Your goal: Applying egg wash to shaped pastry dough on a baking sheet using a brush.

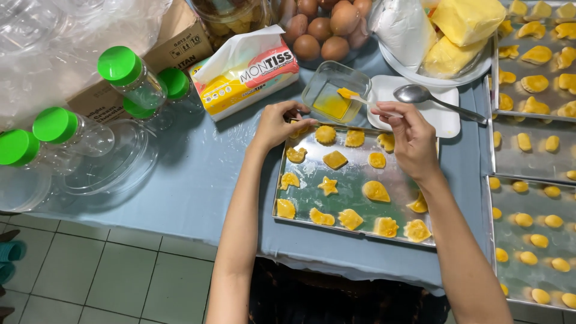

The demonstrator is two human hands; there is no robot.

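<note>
Our right hand [413, 135] pinches a small brush [360, 99], its yellow-loaded tip poised just over the glass dish of egg wash [333, 93] beyond the baking tray [312, 180], while our left hand [277, 125] curls its fingers on the tray's far rim, steadying it. On the tray, the shaped cookies [335, 159] all look yellow and glossy, so we judge the glazing well along, though we cannot tell which pieces remain uncoated. Right of the tray, more trays of cookies [528, 240] fill the desk [198, 168]; beyond it sit a spoon [420, 94], eggs [321, 27] and butter [465, 21].
</note>
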